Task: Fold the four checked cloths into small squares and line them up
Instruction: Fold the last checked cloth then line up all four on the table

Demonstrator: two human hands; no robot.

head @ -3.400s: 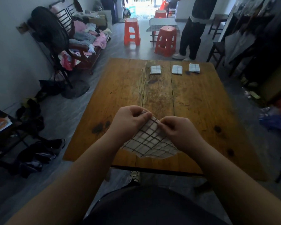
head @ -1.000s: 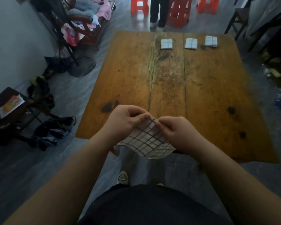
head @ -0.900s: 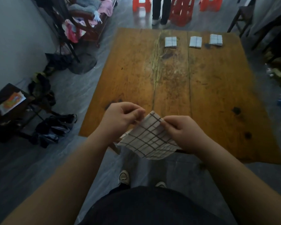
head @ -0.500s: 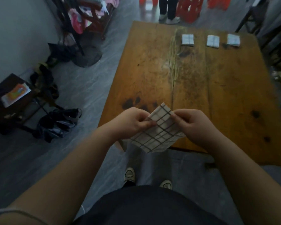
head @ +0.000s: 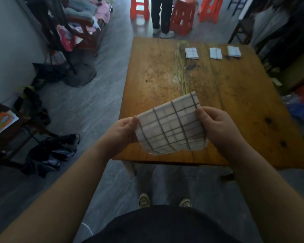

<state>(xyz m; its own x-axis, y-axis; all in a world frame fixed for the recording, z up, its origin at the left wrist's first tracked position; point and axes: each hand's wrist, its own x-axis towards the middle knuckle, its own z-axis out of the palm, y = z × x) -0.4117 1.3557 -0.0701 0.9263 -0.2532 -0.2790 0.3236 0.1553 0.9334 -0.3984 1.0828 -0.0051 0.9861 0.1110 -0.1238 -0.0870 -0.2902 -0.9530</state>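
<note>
Checked cloth, white weave with dark grey grid lines: held in the air over the near edge of the worktop, stretched between both hands. Its far right corner rides highest. It is roughly 4-sided, and the wavy lower edge looks layered.
Left hand: pinching the cloth's left edge between thumb and curled fingers.
Right hand: grasping the right edge, thumb on the near face, fingers hidden behind the fabric.
Step in hand: probably another halving fold of the 4th cloth, since it is much larger than the finished ones.
Doing it well: keep the fabric taut and use the grid lines as a guide so the edges meet squarely. Bring 1 side across onto the other, then press the crease flat on the wood. Limp fabric like this is likely to sag and skew if either pinch slackens.
Folded squares, 3 small pale checked packets: lying flat in a row near the far edge, apart from one another. The 4th most likely belongs at the left end, at the same spacing.
Worktop, worn orange-brown wooden plank table: hard and flat, with dark knots, stains and a rough pale seam running lengthwise.
Red plastic stools: standing on the grey floor beyond the far edge.
</note>
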